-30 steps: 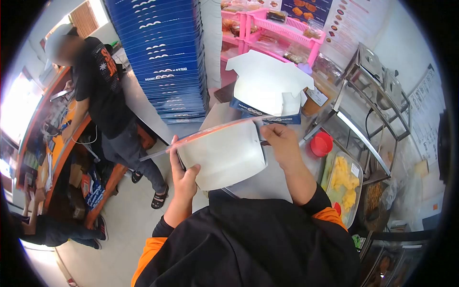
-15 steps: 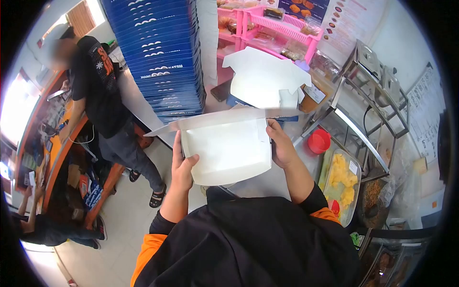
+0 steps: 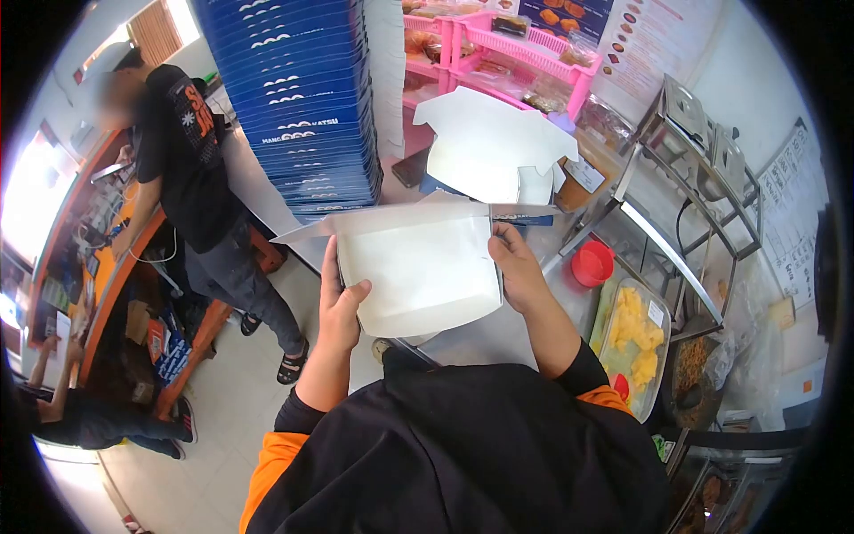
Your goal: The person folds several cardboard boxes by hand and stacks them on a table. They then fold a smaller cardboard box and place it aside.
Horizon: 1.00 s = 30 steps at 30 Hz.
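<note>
The white carton (image 3: pixel 418 271) is held above the steel counter (image 3: pixel 498 343), in front of the open box (image 3: pixel 485 151); it appears light, thin-walled and easily creased, so grip is best taken at the side walls. The left hand (image 3: pixel 338 311) clamps the left wall, thumb inside. The right hand (image 3: pixel 516 267) pinches the right wall near the lid fold.

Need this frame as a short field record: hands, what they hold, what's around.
left hand: grips the left edge of the white box
right hand: grips the right edge of the same box
box state: open, held above the counter, lid flap up
behind it: second open box on the counter
left of that: stack of blue boxes
right: red cup, tray of yellow food
back: pink rack
other person: in black shirt, standing at left
</note>
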Available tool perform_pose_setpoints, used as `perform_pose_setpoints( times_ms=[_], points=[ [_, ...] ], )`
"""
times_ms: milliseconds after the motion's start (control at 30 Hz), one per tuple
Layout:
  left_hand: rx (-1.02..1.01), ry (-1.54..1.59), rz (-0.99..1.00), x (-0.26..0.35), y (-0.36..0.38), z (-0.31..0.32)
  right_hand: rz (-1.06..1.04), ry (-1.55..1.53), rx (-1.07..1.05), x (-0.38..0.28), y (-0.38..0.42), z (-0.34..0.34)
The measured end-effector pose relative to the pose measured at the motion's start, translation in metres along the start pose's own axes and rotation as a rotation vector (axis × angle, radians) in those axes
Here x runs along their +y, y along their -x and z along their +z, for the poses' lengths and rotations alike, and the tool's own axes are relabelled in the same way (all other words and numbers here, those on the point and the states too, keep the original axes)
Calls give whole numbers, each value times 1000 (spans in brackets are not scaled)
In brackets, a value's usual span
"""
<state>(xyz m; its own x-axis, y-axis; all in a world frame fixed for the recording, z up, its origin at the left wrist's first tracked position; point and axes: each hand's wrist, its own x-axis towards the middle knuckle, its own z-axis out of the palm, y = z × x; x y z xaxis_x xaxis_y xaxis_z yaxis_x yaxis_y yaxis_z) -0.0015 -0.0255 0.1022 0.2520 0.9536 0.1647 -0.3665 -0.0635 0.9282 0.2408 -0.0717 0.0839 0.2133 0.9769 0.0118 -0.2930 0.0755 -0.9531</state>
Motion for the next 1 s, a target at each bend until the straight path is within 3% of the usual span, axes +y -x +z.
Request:
perform_pose_setpoints(
  times_ms=[100,300,500,567,700,767,800,867,933,967,1000],
  points=[
    [31,39,-27,1,2,1,60,-271,-143,-17,8,1],
    [-23,99,-31,3,2,-4,52,-124,-157,-13,11,-4],
    [-51,68,-4,3,-2,-4,72,-260,-99,-12,10,0],
    [-48,56,-7,1,-4,-5,45,-68,-144,-13,14,-2],
    [-181,-271,173,3,-8,-23,110,-84,23,-10,12,-6],
    [-85,-545,236,36,12,-25,212,-202,-34,-18,17,-22],
    [6,-496,306,32,16,-41,266,-261,-61,-22,20,-37],
    [-131,-727,-373,46,26,-74,297,-380,-210,-15,26,-82],
    [-292,-976,-545,27,27,-61,178,-402,39,-25,37,-74],
    [-375,-1096,-628,14,27,-55,266,-389,-70,-22,38,-93],
    [-309,-1059,-555,-7,28,-54,270,-278,-54,-21,36,-92]
  ],
)
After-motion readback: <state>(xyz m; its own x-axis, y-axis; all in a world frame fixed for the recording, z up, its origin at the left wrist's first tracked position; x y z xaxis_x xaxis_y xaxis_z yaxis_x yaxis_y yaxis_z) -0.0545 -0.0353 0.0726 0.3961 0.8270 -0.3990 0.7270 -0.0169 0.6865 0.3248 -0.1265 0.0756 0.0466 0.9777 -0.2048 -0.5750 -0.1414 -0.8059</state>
